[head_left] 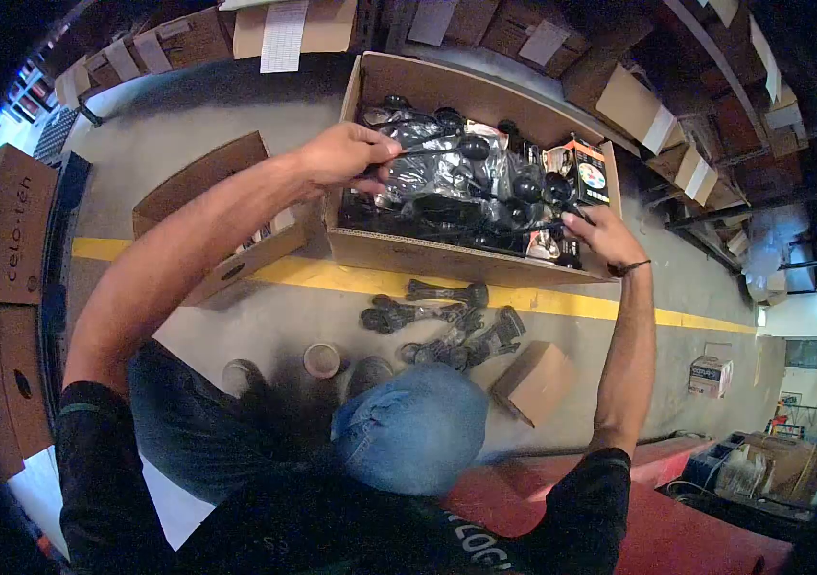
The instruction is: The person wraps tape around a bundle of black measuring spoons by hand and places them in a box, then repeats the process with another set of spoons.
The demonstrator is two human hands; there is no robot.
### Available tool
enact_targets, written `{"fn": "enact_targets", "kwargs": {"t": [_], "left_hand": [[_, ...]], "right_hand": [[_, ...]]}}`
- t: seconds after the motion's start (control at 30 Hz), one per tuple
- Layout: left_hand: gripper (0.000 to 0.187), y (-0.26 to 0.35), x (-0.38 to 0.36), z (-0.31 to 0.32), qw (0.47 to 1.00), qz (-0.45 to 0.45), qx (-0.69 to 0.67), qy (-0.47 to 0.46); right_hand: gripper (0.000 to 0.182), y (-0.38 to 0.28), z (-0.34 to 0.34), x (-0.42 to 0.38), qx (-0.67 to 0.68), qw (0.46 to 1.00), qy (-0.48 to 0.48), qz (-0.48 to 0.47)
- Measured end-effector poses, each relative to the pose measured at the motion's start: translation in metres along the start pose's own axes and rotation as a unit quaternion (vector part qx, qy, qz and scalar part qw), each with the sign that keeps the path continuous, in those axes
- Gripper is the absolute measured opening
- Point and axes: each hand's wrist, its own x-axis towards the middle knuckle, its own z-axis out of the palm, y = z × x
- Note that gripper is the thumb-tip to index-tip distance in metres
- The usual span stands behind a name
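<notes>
My left hand is closed around the handle end of a black ladle, whose bowl points right over the large open cardboard box. At the box's right side, my right hand pinches a second black ladle; a thin dark handle also runs left from those fingers. Beneath both hands the box is filled with black kitchen utensils, many in shiny clear plastic bags. A printed retail box stands in its right end.
Bundles of bagged black utensils lie on the floor before my knees. A smaller open carton stands left, and a brown cardboard piece lies right. Shelves with cartons line the back. A yellow line crosses the floor.
</notes>
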Motion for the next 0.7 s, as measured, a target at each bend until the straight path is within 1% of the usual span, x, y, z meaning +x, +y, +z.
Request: {"fn": "enact_targets", "kwargs": {"t": [0.03, 0.07, 0.17, 0.27, 0.3, 0.37, 0.43, 0.47, 0.6, 0.63, 0.7], "left_hand": [[0.022, -0.003, 0.001, 0.003, 1.000, -0.002, -0.007, 0.007], [0.022, -0.008, 0.003, 0.005, 1.000, -0.003, -0.015, 0.013], [0.022, -0.015, 0.006, 0.015, 0.998, -0.017, -0.058, 0.016], [0.019, -0.015, 0.002, 0.029, 0.993, -0.017, -0.117, 0.017], [0.019, -0.019, 0.007, 0.029, 0.993, 0.009, -0.119, -0.006], [0.018, -0.031, 0.018, 0.028, 0.989, 0.059, -0.123, -0.051], [0.018, -0.030, 0.012, 0.036, 0.990, 0.058, -0.124, -0.031], [0.017, -0.030, 0.009, 0.039, 0.991, 0.062, -0.115, -0.024], [0.020, -0.041, 0.015, 0.045, 0.991, 0.094, -0.090, 0.016], [0.020, -0.039, 0.015, 0.044, 0.990, 0.104, -0.089, 0.012], [0.022, -0.036, 0.013, 0.044, 0.988, 0.125, -0.089, 0.003]], "right_hand": [[0.039, -0.005, -0.005, -0.004, 0.026, 0.999, 0.001, 0.029], [0.040, -0.007, -0.006, -0.007, 0.085, 0.995, 0.031, 0.045], [0.037, 0.003, -0.010, -0.004, 0.153, 0.986, 0.063, 0.008], [0.036, -0.001, -0.006, -0.004, 0.239, 0.967, 0.090, -0.009], [0.037, -0.006, -0.002, -0.005, 0.262, 0.960, 0.098, -0.015], [0.037, -0.019, 0.014, -0.005, 0.270, 0.948, 0.163, -0.037], [0.036, -0.033, 0.032, -0.007, 0.272, 0.930, 0.243, -0.040], [0.036, -0.031, 0.039, -0.004, 0.271, 0.927, 0.256, -0.043], [0.036, -0.068, 0.077, -0.017, 0.438, 0.855, 0.276, -0.031], [0.035, -0.076, 0.087, -0.020, 0.426, 0.853, 0.298, -0.037], [0.033, -0.073, 0.108, -0.015, 0.378, 0.859, 0.336, -0.079]]}}
